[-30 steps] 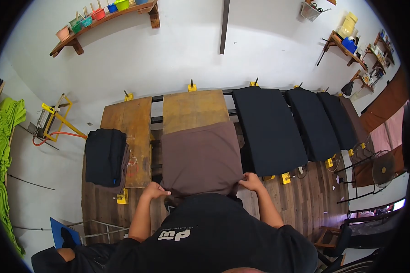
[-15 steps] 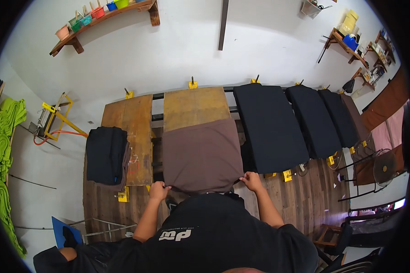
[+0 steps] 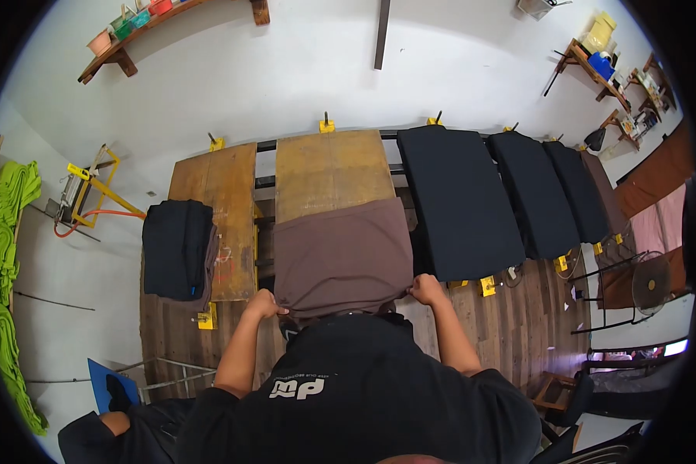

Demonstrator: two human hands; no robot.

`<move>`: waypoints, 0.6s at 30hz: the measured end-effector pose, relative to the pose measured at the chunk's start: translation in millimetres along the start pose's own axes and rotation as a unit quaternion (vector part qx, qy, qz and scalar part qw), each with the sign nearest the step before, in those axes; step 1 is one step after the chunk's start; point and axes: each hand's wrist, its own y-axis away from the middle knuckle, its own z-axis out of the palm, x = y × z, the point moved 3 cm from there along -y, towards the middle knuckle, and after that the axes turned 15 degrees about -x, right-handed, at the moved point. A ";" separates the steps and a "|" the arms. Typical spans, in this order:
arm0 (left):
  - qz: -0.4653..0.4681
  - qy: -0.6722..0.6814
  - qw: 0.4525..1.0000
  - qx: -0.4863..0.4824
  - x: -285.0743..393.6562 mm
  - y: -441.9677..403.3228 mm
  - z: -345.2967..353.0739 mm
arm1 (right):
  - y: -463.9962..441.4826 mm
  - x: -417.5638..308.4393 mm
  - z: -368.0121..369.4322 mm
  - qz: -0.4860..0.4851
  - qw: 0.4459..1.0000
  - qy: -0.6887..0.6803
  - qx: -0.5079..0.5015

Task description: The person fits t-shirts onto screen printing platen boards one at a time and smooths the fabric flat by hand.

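Observation:
A brown shirt (image 3: 344, 251) lies over the near part of a bare wooden board (image 3: 332, 170), its near edge bunched in folds close to my body. At its near left corner, my left hand (image 3: 266, 304) is closed with the fingers pinching the cloth. My right hand (image 3: 427, 289) pinches the near right corner the same way. The board's far half is uncovered. To the left, a folded stack of dark cloth (image 3: 176, 247) rests on another wooden board (image 3: 216, 178). Right of the brown shirt, a black shirt (image 3: 464, 205) covers the adjacent board.
More boards with dark cloth (image 3: 533, 193) continue rightward, with yellow clamps (image 3: 487, 285) at their ends. A yellow frame with an orange hose (image 3: 93, 193) stands left. Green cloth (image 3: 8, 247) is piled at the far left. A fan (image 3: 651, 282) stands right. Someone's dark-clothed limb (image 3: 93, 441) shows lower left.
The shirt's far edge has slid toward me along the board, and its near end shows more folds. Both hands keep their pinch. The camera view has shifted slightly.

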 end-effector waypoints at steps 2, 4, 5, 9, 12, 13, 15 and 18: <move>0.016 0.003 1.000 -0.010 5.0 6.3 6.1 | 8.6 -0.4 12.1 -0.024 0.998 0.012 0.060; 0.031 -0.005 0.998 -0.063 -4.4 10.3 24.4 | 13.1 8.0 21.6 0.015 0.999 0.033 -0.012; 0.031 -0.034 0.994 -0.100 -5.8 15.4 32.2 | 13.0 15.0 21.7 0.015 0.999 0.032 -0.012; 0.003 -0.001 0.996 -0.086 8.5 36.6 35.0 | 4.3 34.6 33.9 -0.022 0.977 0.071 -0.200; 0.117 0.155 0.981 -0.025 -9.8 1.4 37.7 | -2.1 26.8 23.0 -0.064 0.995 -0.061 0.047; 0.174 0.285 0.939 -0.085 22.4 35.3 29.3 | 0.7 19.6 20.4 -0.063 0.995 -0.062 0.045; 0.154 0.311 0.934 -0.078 18.8 31.2 32.1 | 1.2 6.2 18.9 0.037 0.999 -0.012 0.000; 0.108 0.258 0.954 -0.106 16.3 43.4 42.7 | 8.2 15.8 52.5 -0.027 0.997 -0.044 -0.052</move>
